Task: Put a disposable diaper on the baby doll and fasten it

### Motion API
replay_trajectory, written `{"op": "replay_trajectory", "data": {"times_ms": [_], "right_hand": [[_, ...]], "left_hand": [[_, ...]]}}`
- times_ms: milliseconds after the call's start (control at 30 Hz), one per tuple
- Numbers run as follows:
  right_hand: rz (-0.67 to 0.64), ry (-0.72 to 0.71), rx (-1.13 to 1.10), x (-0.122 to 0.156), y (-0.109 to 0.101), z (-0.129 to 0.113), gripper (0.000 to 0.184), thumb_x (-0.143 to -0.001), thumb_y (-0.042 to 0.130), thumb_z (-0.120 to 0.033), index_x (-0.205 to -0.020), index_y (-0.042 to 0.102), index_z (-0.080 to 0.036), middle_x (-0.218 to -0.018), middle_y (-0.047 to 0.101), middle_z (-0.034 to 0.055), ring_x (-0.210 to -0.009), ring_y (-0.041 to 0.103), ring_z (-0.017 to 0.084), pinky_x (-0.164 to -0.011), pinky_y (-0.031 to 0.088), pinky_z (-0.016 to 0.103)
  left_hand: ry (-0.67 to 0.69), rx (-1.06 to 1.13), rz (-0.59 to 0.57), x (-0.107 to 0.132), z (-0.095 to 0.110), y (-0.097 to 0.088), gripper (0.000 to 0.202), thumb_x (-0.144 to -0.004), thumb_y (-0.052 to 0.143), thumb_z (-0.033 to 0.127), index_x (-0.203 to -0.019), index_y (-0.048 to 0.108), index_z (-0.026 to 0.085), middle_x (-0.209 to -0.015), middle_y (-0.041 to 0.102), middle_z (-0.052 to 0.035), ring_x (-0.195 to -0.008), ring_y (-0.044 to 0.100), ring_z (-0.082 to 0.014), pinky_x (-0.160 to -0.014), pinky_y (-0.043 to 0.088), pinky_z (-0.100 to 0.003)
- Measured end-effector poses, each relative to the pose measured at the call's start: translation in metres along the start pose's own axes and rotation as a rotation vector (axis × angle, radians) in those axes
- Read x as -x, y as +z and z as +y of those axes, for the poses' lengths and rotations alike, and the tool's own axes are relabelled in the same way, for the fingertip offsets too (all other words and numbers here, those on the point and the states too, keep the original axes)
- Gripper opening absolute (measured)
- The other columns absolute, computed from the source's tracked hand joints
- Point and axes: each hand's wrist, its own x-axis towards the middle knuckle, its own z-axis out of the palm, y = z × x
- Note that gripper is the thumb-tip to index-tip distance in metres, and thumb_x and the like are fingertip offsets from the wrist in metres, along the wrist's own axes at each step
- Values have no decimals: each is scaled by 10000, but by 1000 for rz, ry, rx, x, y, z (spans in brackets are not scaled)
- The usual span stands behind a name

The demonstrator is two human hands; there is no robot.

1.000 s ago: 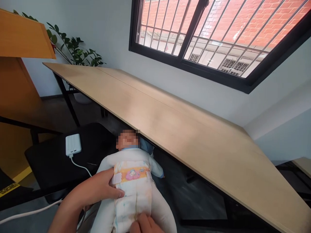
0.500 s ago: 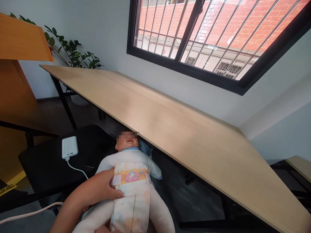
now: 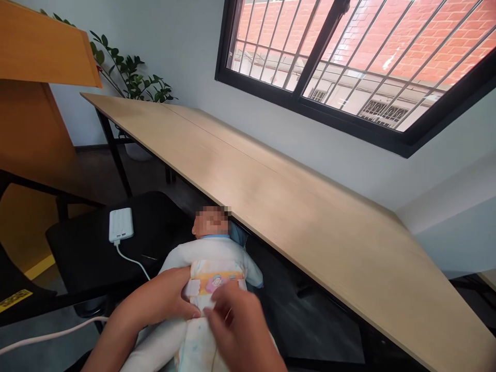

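Observation:
A baby doll (image 3: 211,248) in white clothes with blue trim lies on its back in front of me, its head by the table edge. Around its waist is a white diaper (image 3: 196,338) with an orange band and a pink cartoon print. My left hand (image 3: 174,295) grips the doll's left-of-view side at the waist, thumb on the diaper's front and fingers hidden behind. Over the front of the diaper is my right hand (image 3: 246,325), slightly blurred, with bent fingers and a gap between thumb and forefinger. Nothing shows in it.
A long wooden table (image 3: 310,217) runs along the wall below a barred window (image 3: 310,98). To the left, a black chair (image 3: 85,253) carries a white power bank (image 3: 121,225) with a cable. A plant (image 3: 132,77) stands behind the table's far end.
My right hand has risen from the bottom edge to over the diaper's front. My left hand keeps its place on the doll's side. The whole view has shifted slightly.

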Motion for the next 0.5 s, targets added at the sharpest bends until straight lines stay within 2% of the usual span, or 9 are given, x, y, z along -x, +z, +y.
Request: {"op": "replay_trajectory", "data": {"times_ms": [67,133,267,400,500], "right_hand": [[-4,63,26,18,3,14,66,-819,677,-161,-880,673,-186,-804,671,31,-730,600,178,-659,399,280],[-53,115,46,23,7,21,29,-815,677,-161,-807,655,-177,-749,662,16,-697,589,161,-646,377,269],[-112,131,83,16,9,22,126,-834,675,-192,-722,620,-173,-673,624,-4,-671,544,144,-638,339,265],[-172,126,-30,9,-2,19,124,-860,662,-235,-751,647,-177,-726,630,3,-686,532,140,-594,338,243],[-220,167,-69,3,-9,18,176,-866,653,-256,-710,626,-179,-660,594,-8,-632,515,131,-548,313,237]], "left_hand": [[52,-6,-6,-2,0,3,399,-702,749,332,-1087,744,223,-1131,751,-76,-1024,678,-320,-838,511,-366],[72,-4,-37,-3,3,4,423,-687,768,317,-1103,740,243,-1145,744,-78,-1046,676,-324,-868,502,-375],[132,-19,-93,0,8,3,398,-705,750,307,-1094,737,229,-1137,742,-73,-1048,679,-321,-876,499,-378],[108,-32,-73,1,10,5,443,-698,776,351,-1123,753,224,-1190,733,-97,-1112,662,-359,-937,504,-413],[89,1,-75,-1,12,11,451,-671,797,343,-1109,755,241,-1203,727,-103,-1121,662,-363,-920,506,-411]]}}
